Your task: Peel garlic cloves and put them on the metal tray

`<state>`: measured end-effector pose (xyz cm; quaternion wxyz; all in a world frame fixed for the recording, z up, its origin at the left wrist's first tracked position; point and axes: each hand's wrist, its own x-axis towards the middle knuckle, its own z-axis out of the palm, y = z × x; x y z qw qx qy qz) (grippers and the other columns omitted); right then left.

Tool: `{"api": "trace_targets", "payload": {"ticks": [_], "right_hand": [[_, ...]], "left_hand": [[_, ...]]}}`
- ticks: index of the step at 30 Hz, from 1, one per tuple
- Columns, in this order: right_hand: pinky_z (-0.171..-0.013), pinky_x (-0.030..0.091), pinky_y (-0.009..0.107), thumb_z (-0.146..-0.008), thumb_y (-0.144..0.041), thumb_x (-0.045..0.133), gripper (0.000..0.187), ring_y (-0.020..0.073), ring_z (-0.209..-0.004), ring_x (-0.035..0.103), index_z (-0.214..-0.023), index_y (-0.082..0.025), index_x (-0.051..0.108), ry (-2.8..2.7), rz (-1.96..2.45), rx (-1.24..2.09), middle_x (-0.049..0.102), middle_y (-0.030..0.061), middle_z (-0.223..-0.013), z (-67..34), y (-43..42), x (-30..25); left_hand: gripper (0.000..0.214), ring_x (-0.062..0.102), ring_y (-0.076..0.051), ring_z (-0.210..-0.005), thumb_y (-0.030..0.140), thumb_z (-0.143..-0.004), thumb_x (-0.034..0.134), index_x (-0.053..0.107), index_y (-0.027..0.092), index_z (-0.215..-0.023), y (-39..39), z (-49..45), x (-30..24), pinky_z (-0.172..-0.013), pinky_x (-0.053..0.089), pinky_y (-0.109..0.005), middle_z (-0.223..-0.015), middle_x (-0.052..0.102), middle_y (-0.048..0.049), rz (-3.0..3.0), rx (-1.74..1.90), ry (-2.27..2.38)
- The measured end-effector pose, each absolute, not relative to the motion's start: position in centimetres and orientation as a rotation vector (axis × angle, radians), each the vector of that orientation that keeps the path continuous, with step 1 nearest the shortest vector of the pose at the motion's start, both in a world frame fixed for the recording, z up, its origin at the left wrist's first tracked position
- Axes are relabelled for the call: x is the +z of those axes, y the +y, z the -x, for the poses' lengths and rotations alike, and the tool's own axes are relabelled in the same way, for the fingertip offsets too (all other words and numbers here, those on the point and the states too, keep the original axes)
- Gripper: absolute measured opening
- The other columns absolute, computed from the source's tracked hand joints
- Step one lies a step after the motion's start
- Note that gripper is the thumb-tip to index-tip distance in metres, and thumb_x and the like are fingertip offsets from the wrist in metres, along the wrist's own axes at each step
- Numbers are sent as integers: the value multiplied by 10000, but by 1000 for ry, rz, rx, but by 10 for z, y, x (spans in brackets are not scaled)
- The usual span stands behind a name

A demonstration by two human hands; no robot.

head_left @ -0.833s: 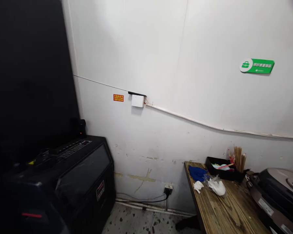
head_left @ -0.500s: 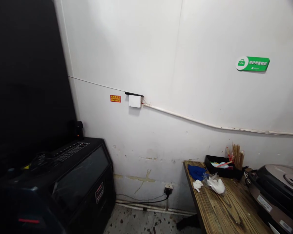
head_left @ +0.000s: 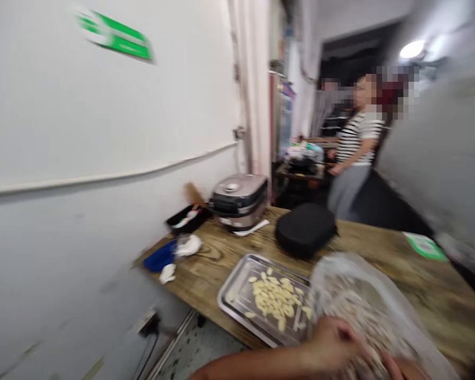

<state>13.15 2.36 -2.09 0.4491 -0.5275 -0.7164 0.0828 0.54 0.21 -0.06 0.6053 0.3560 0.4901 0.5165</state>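
Lower right, the left hand curls around a clear plastic bag of pale pieces, likely steadying it beside the flat steel tray of peeled cloves, while the right hand, at the bottom edge, shows no readable grip.

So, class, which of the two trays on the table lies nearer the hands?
The metal tray of pale pieces, beside the left hand; the black tray sits back by the wall.

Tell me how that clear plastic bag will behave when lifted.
Probably floppy: the plastic bag is thin film, bulging with loose pieces. Likely to sag and shift around the left hand. Its glossy film may slip.
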Motion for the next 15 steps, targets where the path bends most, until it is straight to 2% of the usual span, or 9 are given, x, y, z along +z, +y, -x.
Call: {"api": "trace_targets", "payload": {"ticks": [2, 4, 6, 10, 15], "right_hand": [[-708, 543, 379, -805, -425, 550, 227, 225, -837, 623, -988, -310, 622, -1761, 1385, 183, 636, 46, -963, -162, 5, -29], [-770, 528, 394, -811, -384, 543, 308, 236, -904, 612, -1087, -254, 588, -1877, 1299, 240, 631, 76, -1009, -181, -13, -30], [-818, 498, 371, -844, -297, 496, 191, 208, -938, 592, -961, -214, 622, -1836, 1332, 219, 632, 77, -984, -193, -27, -28], [-787, 464, 352, -870, -226, 420, 194, 182, -850, 574, -804, -185, 598, -1588, 1558, 80, 626, 65, -872, -217, -52, -29], [-850, 407, 378, -888, -296, 392, 259, 205, -899, 533, -878, -177, 622, -1508, 1827, -17, 648, 56, -874, -264, -65, -52]], "left_hand": [[141, 520, -127, -504, 251, -651, 696, 625, 166, -563, 4, -7, 0, -553, 395, -289, -566, 613, -51, -914, 1147, 1215], [143, 491, -112, -477, 285, -670, 652, 615, 161, -610, 6, -2, -1, -526, 367, -261, -549, 597, -19, -915, 1082, 1221], [159, 490, -102, -482, 311, -669, 647, 584, 166, -652, 10, 6, -1, -533, 361, -229, -516, 572, 18, -928, 1006, 1203], [249, 462, -72, -479, 336, -640, 690, 521, 155, -623, 10, 19, 4, -523, 341, -190, -549, 583, 23, -919, 982, 1197], [253, 372, -40, -441, 359, -690, 667, 534, 145, -689, 2, 18, 15, -477, 269, -177, -612, 589, 22, -929, 923, 1160]]}}
